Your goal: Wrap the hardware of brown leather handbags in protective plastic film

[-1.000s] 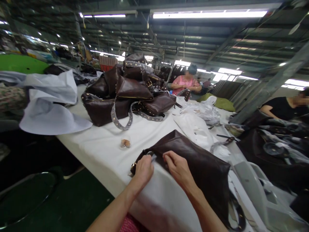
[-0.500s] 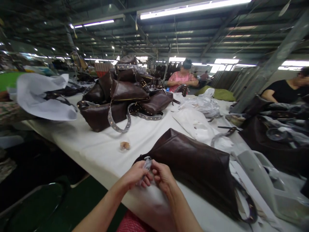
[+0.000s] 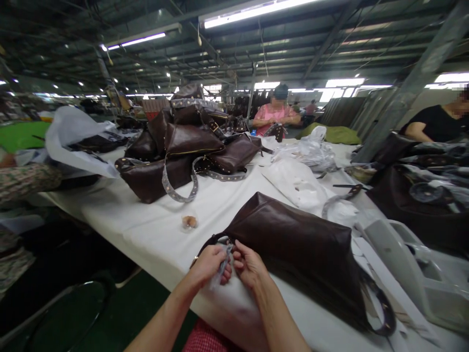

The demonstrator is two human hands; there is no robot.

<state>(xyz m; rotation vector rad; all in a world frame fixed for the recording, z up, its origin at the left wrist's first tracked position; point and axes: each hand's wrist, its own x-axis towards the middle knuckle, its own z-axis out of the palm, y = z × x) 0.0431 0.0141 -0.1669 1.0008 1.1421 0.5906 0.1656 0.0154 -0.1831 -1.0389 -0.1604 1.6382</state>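
Note:
A dark brown leather bag (image 3: pixel 293 239) lies on the white-covered table (image 3: pixel 146 230), its studded strap (image 3: pixel 387 313) looping off the right end. At the bag's left end, my left hand (image 3: pixel 212 264) is closed on a piece of clear plastic film (image 3: pixel 224 259). My right hand (image 3: pixel 248 264) is beside it, fingers curled in a pinch at the bag's strap end; what lies between those fingertips is too small to make out. A small clear packet with something tan inside (image 3: pixel 189 222) rests on the cloth beyond my left hand.
Brown bags (image 3: pixel 190 142) with studded straps are piled at the back left. Crumpled plastic (image 3: pixel 308 151) lies at the back centre. A grey plastic tray (image 3: pixel 399 264) and more bags are at the right. Other people work at the back and right; a patterned sleeve (image 3: pixel 29 181) shows at left.
The plastic film in my left hand hangs lower and looks more spread out. At the left, the white sheet and the other person's patterned sleeve have shifted. The view has moved slightly.

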